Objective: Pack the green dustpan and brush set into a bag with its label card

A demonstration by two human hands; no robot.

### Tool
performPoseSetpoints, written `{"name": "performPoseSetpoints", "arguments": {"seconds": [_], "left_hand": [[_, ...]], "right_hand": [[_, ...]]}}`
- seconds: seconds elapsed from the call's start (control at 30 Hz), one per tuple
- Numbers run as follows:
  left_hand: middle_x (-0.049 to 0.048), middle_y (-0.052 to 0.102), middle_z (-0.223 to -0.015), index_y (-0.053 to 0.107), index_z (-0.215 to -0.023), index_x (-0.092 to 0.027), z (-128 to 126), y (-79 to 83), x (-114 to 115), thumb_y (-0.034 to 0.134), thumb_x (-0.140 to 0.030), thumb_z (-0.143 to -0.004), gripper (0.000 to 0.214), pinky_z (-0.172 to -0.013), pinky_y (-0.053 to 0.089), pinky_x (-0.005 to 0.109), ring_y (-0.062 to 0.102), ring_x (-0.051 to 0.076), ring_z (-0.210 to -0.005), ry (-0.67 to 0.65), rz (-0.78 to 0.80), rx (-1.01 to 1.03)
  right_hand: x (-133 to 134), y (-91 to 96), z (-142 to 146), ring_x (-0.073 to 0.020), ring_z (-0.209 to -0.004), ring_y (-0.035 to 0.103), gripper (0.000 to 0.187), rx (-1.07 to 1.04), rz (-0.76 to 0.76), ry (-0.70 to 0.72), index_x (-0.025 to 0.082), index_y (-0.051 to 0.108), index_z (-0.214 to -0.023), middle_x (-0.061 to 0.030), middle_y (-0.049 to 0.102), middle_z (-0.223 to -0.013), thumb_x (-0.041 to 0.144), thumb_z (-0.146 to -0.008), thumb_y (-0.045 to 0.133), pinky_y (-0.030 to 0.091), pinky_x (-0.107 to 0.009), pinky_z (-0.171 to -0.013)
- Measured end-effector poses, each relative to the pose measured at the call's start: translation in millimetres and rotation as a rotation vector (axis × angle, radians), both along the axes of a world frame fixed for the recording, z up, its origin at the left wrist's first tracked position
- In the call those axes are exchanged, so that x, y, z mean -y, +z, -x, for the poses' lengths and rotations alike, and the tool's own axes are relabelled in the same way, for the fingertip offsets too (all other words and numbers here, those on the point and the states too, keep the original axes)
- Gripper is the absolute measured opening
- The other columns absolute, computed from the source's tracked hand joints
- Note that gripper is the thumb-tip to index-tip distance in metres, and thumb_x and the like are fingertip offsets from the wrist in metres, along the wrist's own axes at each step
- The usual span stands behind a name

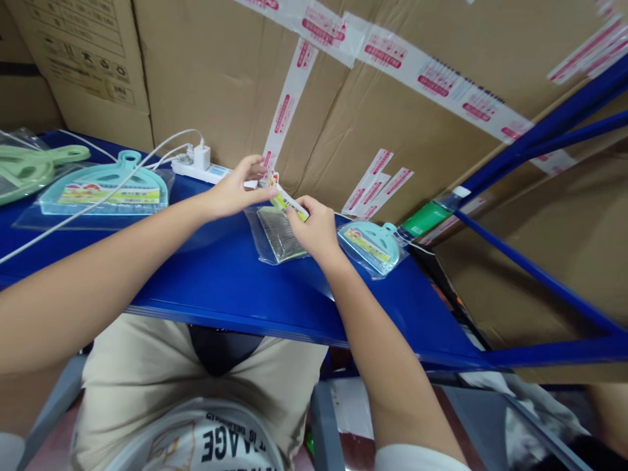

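Both of my hands are over the blue shelf (235, 288), working on a small item in a clear plastic bag (277, 239). My left hand (235, 190) pinches the top end of a yellow printed label strip (289, 201). Fingers closed, my right hand (314, 226) grips the strip's lower end and rests on the bag. Inside the bag lies a grey-green comb-like piece (279, 234).
A bagged teal dustpan (373, 245) lies right of my hands, a larger teal dustpan (105, 190) and a green one (29, 167) at the left. A white power strip with charger (199, 163) and cables sits at the back. Taped cardboard boxes (343, 98) form the wall behind.
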State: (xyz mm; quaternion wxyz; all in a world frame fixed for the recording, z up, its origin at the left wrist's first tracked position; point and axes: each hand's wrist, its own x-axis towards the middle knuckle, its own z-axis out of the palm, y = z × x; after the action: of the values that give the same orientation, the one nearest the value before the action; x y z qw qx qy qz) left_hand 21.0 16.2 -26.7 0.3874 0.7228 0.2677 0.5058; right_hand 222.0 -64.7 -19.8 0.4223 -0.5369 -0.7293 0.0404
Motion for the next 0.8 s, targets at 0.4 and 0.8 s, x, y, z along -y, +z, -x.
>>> {"name": "performPoseSetpoints", "arguments": {"seconds": [0.4, 0.8], "left_hand": [[0.0086, 0.073, -0.107, 0.066, -0.116, -0.020, -15, -1.8, 26, 0.068, -0.064, -0.081, 0.057, -0.098, 0.051, 0.044, 0.066, 0.026, -0.104, -0.013, 0.049, -0.081], [-0.0030, 0.051, -0.060, 0.056, -0.062, -0.022, -22, 7.0, 38, 0.059, -0.054, -0.092, 0.044, -0.061, 0.037, 0.029, 0.045, 0.014, -0.060, 0.156, -0.050, -0.129]], "right_hand": [[2, -4.9, 11, -0.0213, -0.079, 0.067, 0.009, 0.080, -0.009, 0.168, 0.022, 0.068, -0.083, -0.0029, 0.074, -0.085, 0.023, -0.089, 0.061, 0.048, -0.033, -0.079], [2, -8.2, 15, -0.0187, -0.074, 0.063, 0.012, 0.000, 0.043, 0.170, 0.022, 0.069, -0.083, -0.0002, 0.071, -0.079, 0.028, -0.089, 0.061, 0.046, -0.031, -0.074]]}}
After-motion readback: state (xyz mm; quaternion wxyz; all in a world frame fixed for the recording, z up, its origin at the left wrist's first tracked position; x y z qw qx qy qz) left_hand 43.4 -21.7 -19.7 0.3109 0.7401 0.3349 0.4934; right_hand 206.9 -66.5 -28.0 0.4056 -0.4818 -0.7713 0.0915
